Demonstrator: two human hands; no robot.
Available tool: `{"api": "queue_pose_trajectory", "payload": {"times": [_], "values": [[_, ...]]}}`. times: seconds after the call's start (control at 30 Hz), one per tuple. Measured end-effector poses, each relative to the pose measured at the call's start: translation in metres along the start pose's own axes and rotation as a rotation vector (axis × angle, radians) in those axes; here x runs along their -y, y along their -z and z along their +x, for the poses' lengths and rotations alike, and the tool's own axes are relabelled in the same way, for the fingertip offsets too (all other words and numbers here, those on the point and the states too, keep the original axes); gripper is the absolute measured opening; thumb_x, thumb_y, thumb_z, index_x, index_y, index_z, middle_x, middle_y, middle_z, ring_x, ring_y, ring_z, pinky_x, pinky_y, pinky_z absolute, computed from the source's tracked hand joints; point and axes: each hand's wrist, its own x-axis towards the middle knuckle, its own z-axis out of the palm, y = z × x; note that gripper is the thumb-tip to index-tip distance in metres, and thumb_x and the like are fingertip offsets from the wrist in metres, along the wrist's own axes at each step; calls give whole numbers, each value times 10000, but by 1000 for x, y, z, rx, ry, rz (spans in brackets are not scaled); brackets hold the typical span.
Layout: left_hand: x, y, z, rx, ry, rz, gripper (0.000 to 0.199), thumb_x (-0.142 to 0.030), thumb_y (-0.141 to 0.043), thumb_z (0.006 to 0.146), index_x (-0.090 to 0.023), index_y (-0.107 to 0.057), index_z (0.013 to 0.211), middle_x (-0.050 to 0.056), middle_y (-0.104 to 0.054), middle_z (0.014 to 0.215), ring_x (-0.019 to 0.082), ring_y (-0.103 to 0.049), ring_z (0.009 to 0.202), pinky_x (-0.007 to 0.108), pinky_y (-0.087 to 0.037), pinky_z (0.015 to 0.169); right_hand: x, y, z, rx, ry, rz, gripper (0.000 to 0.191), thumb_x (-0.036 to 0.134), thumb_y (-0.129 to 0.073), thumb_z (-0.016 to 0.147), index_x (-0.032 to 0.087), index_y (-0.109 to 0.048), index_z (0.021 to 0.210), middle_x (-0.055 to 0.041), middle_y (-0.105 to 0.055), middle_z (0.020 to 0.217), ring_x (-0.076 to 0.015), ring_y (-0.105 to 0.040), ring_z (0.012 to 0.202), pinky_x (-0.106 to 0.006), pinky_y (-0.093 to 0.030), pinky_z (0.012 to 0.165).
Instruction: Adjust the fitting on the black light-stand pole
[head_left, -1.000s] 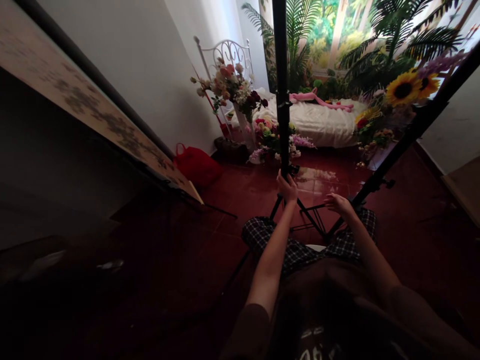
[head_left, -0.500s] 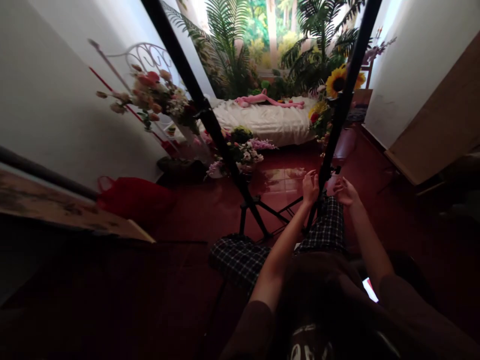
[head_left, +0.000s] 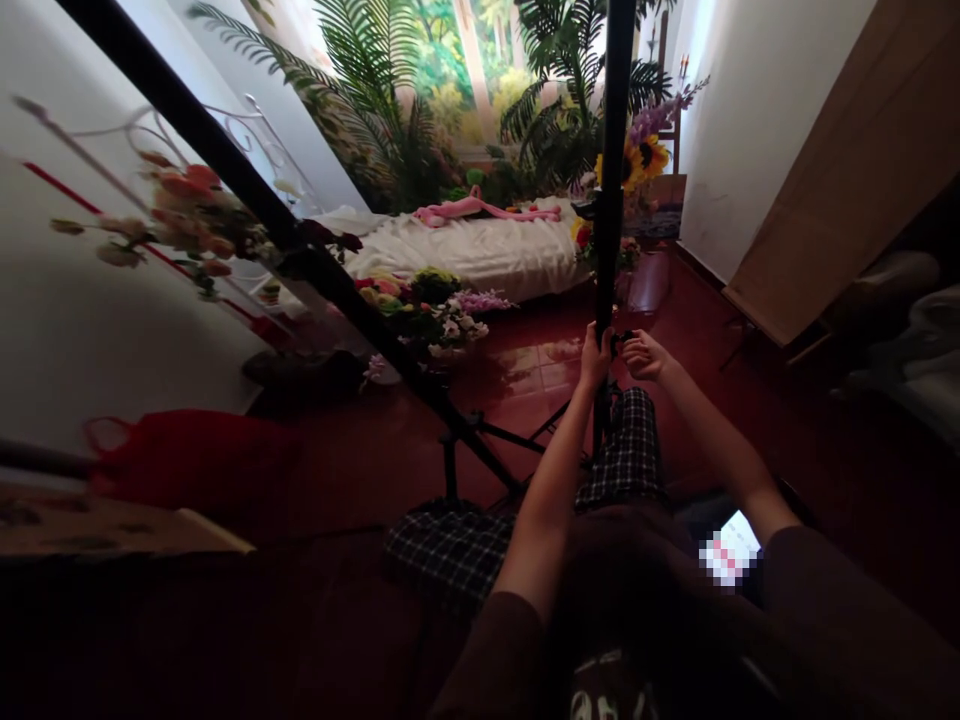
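Note:
In front of me stands a black tripod-type stand with a pole (head_left: 613, 130) on the right. My left hand (head_left: 594, 362) is closed around this pole, just above my knee. Directly beside it, my right hand (head_left: 645, 357) has its fingers curled in on a small black knob (head_left: 621, 342) that sticks out from the pole's right side. The fingers hide part of the knob. A second black pole (head_left: 360, 312) slants down from the upper left to its own folding legs (head_left: 491, 450).
A bed with a white cover (head_left: 480, 255) holds a pink plush toy (head_left: 487, 208). Artificial flowers (head_left: 450, 320) stand before it, palms (head_left: 367, 90) behind. A red bag (head_left: 187, 455) lies left. A lit phone (head_left: 731, 550) is by my right side, a wooden panel (head_left: 795, 200) farther right.
My left hand has closed around the right pole. My right hand, open and apart before, has come in to the knob. The view has shifted, and more of the phone shows.

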Motion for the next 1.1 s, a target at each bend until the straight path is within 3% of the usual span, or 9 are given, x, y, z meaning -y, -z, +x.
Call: {"api": "queue_pose_trajectory", "payload": {"times": [0.13,0.37,0.47,0.63,0.77,0.87,0.97,1.1], "values": [[0,2,-1,19,14,2,287,-372,-447,985,-202,-514,1206,52,-678,953,160,-641,863,279,-493,824,6,1,3,-23,-91,-9,442,280,-258,1003,244,-273,563,79,-243,409,-109,-133,420,-187,-231,413],[-3,4,-3,11,20,26,302,-382,-468,980,-198,-528,1211,61,-693,988,179,-665,910,282,-485,836,4,0,4,-56,-51,-23,464,345,-232,1045,224,-359,615,95,-257,452,-96,-165,396,-170,-184,390],[-4,4,-4,8,9,19,305,-384,-467,979,-202,-533,1215,63,-696,984,185,-669,914,291,-488,837,5,3,3,-62,-36,-82,455,361,-295,1048,194,-461,658,92,-326,475,-79,-234,395,-155,-225,409],[-4,4,-4,-4,19,33,285,-347,-467,980,-196,-534,1212,68,-693,1000,179,-658,929,282,-488,839,23,15,2,42,-102,-351,283,314,-453,1005,154,-637,861,8,-656,734,-72,-545,601,-165,-439,605],[-1,3,-4,-1,9,24,299,-350,-454,986,-193,-524,1230,65,-692,1005,170,-660,915,274,-485,841,50,20,5,135,-160,-694,192,225,-541,942,125,-697,893,-47,-730,843,-94,-624,694,-199,-488,681],[1,1,-4,-5,-2,7,306,-356,-448,987,-194,-525,1235,66,-694,996,172,-662,901,281,-489,839,64,14,5,130,-83,-1002,174,275,-674,863,127,-727,938,-60,-745,794,-129,-655,664,-236,-499,659],[0,1,-4,-7,-5,10,297,-357,-446,988,-199,-538,1223,69,-697,1000,176,-661,904,287,-492,841,59,2,-4,9,126,-1348,180,283,-737,822,162,-751,954,-40,-734,716,-155,-661,635,-256,-491,650],[-4,3,-5,-21,-2,21,294,-355,-467,982,-196,-551,1214,77,-701,1038,182,-663,942,284,-487,861,31,-12,-23,-380,452,-1757,198,257,-699,858,251,-762,1046,-74,-763,903,-249,-705,889,-324,-494,776]]}}
